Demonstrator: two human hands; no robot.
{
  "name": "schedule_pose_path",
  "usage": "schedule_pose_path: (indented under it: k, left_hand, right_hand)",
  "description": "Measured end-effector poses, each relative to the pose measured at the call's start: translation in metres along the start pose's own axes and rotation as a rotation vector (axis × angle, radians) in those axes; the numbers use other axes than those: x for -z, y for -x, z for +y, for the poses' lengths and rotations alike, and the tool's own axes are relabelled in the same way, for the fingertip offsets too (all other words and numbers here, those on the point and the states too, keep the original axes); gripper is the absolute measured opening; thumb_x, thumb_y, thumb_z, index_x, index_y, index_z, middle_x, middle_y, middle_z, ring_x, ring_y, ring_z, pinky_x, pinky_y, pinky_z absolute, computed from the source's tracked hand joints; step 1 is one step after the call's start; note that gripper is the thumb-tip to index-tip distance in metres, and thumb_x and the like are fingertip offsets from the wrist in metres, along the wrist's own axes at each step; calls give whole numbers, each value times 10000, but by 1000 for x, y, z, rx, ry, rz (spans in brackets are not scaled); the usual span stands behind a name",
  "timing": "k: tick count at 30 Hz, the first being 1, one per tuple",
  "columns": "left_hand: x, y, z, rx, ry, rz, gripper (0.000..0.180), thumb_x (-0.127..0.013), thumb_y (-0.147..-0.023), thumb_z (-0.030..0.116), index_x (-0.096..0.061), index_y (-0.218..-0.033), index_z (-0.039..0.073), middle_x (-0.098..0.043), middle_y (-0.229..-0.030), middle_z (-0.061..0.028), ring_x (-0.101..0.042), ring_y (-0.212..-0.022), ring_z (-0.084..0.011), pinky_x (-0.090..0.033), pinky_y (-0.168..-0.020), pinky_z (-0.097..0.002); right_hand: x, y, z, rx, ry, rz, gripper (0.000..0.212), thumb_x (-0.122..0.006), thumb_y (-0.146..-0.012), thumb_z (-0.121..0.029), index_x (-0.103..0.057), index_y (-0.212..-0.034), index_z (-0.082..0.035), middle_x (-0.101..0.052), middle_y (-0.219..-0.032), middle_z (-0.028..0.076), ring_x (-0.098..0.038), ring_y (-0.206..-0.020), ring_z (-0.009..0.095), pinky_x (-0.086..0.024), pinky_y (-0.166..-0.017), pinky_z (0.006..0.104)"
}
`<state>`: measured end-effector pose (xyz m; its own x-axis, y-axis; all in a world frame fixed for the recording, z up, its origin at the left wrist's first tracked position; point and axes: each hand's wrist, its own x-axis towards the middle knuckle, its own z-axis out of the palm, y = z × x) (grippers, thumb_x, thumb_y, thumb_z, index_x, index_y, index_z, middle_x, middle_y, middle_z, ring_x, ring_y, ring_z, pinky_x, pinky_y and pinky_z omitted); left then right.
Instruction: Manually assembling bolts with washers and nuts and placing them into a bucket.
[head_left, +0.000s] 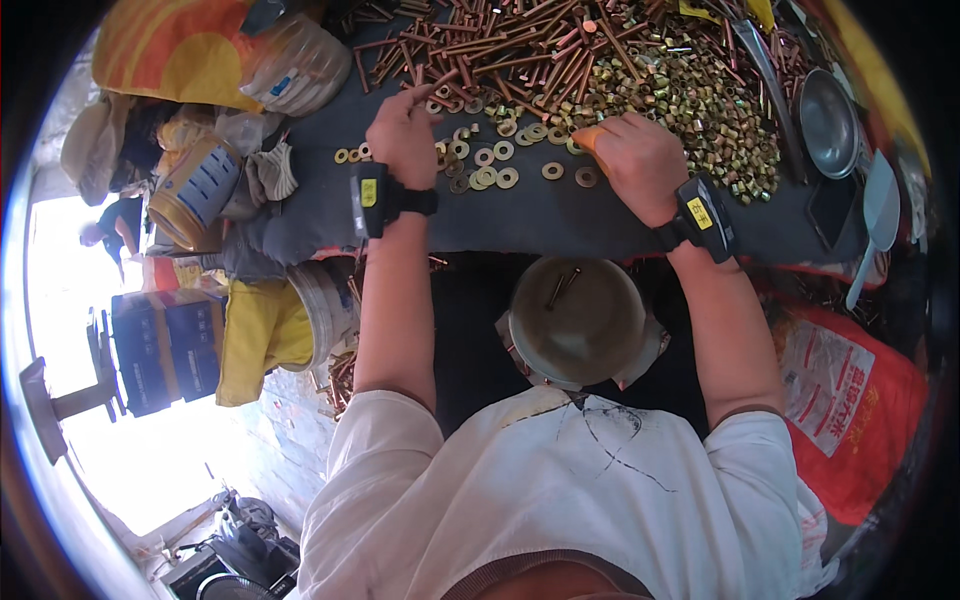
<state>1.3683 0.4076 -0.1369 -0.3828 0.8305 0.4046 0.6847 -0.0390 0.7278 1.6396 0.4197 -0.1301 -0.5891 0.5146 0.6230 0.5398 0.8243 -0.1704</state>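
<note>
Over the dark-covered table, my left hand (403, 140) reaches to the near edge of a heap of long copper-coloured bolts (545, 62). Its fingers are bent together beside a few washers; whatever they hold is hidden. My right hand (637, 165) is curled beside the heap of brassy sleeve nuts (715, 125), with an orange cover on one digit, close to a washer. What lies inside this grip cannot be seen. Flat yellowish washers (507, 178) lie scattered between the hands. Below the table edge, a round bucket (590, 325) between my legs has a couple of bolts in it.
At the right are a metal bowl (828, 125), a pale blue scoop (880, 205) and a red sack (860, 420). A yellowish tub (195, 190) and bags crowd the left, above a yellow cloth (250, 335) and dark blue boxes (165, 350). Another person (122, 225) is at far left.
</note>
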Motion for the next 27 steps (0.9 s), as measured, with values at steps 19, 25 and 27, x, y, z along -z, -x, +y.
schedule_pose_path:
  k: [19,25,27]
  left_hand:
    - [-57,49,70,641,1333,-585,136,-518,-919,110,-551,-1010,15,-542,-805,-38,-469,-591,-76,-419,-506,-215]
    - [-60,51,67,725,1389,-719,182,-501,-935,169,-548,-1024,18,-528,-785,-19,-434,-564,-58,-395,-485,-198]
    - [-61,51,68,742,1394,-759,189,-504,-936,190,-549,-1013,24,-519,-771,-9,-419,-546,-54,-382,-468,-193]
  right_hand:
    - [23,-6,17,-908,-1670,349,182,-621,-854,-129,-624,-997,-16,-574,-667,19,-525,-525,82,-491,-530,237]
    - [22,-14,5,-952,-1518,297,204,-643,-838,-135,-623,-994,-6,-583,-684,27,-541,-538,96,-472,-536,222]
    - [17,-11,5,-953,-1510,290,221,-642,-836,-129,-618,-1015,-1,-586,-702,29,-540,-560,92,-470,-557,219]
